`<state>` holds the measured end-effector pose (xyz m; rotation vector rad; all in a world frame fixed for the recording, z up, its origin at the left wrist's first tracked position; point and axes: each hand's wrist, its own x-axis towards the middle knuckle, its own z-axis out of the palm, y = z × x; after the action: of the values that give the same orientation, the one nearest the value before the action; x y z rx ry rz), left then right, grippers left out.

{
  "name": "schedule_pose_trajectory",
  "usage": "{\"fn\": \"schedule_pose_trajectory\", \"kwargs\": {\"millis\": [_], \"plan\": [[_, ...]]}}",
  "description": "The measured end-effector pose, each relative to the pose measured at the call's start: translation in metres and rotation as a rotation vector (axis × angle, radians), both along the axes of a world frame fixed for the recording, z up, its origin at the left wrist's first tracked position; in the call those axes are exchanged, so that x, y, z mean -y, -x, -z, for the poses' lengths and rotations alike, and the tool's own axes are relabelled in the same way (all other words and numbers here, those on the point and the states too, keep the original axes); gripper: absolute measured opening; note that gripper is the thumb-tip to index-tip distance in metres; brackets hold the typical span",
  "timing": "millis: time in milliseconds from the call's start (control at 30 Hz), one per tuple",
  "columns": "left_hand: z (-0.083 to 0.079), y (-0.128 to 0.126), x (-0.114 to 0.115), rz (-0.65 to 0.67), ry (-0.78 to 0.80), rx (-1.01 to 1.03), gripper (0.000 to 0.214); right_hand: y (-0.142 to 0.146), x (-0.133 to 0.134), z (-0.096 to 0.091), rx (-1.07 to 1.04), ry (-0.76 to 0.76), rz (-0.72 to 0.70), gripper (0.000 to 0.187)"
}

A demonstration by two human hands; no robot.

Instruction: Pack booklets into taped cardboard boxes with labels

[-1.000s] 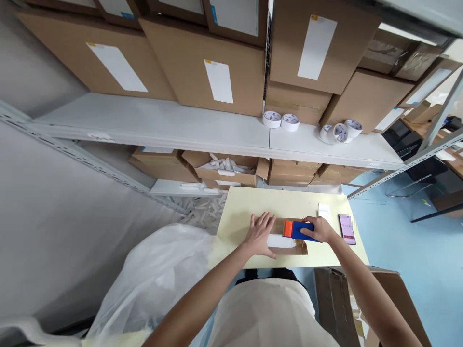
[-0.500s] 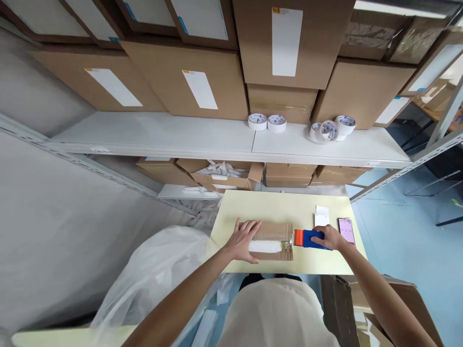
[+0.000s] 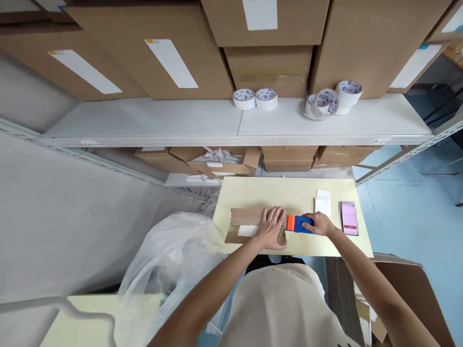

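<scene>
A small flat cardboard box with a white label on top lies on the pale yellow table. My left hand rests on the box's right part, fingers stretched out and pressing on it. A blue and orange tape dispenser is in my right hand, the fingers closed round it. The dispenser's orange end meets the right edge of the box, beside my left fingertips. What lies right under my left palm is hidden.
White cards and a phone lie on the table's right. Rolls of tape stand on the shelf above, before large cartons. Translucent plastic sheeting hangs at left; an opened carton stands at lower right.
My left hand has moved from the box's left part to its right end. The dispenser has come up against the box's right edge. The camera view has shifted.
</scene>
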<state>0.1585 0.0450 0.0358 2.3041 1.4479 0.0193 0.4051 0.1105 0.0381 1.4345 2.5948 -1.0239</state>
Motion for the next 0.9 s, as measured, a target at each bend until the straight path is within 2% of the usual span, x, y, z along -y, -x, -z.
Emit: {"fn": "schedule_pose_trajectory", "kwargs": {"millis": [167, 300, 367, 467, 567, 633, 700, 767, 900], "plan": [[0.0, 0.006, -0.004, -0.005, 0.043, -0.003, 0.125, -0.029, 0.001, 0.002, -0.063, 0.064, -0.032, 0.044], [-0.004, 0.005, -0.004, 0.018, 0.071, -0.045, 0.119, -0.051, 0.002, -0.008, 0.142, 0.016, 0.005, 0.038], [-0.006, 0.001, -0.001, 0.085, 0.046, -0.067, 0.101, -0.038, 0.004, -0.019, 0.286, -0.022, 0.005, 0.035], [-0.011, -0.008, 0.002, 0.216, -0.023, -0.092, 0.067, 0.01, 0.011, -0.032, 0.413, -0.059, 0.014, 0.032], [-0.016, -0.019, 0.003, 0.228, -0.073, -0.159, 0.05, 0.062, 0.023, -0.035, 0.457, -0.043, 0.03, 0.025], [-0.017, -0.025, 0.001, 0.213, -0.079, -0.193, 0.045, 0.083, 0.03, -0.03, 0.457, -0.035, 0.007, 0.019], [-0.016, -0.028, -0.002, 0.2, -0.071, -0.196, 0.046, 0.087, 0.036, -0.024, 0.462, -0.033, -0.005, 0.02], [-0.013, -0.027, -0.007, 0.164, -0.066, -0.179, 0.049, 0.079, 0.039, -0.016, 0.475, -0.048, 0.021, 0.022], [-0.007, -0.015, -0.025, 0.03, -0.073, -0.125, 0.066, 0.051, 0.046, 0.0, 0.433, -0.132, 0.235, 0.037]]}}
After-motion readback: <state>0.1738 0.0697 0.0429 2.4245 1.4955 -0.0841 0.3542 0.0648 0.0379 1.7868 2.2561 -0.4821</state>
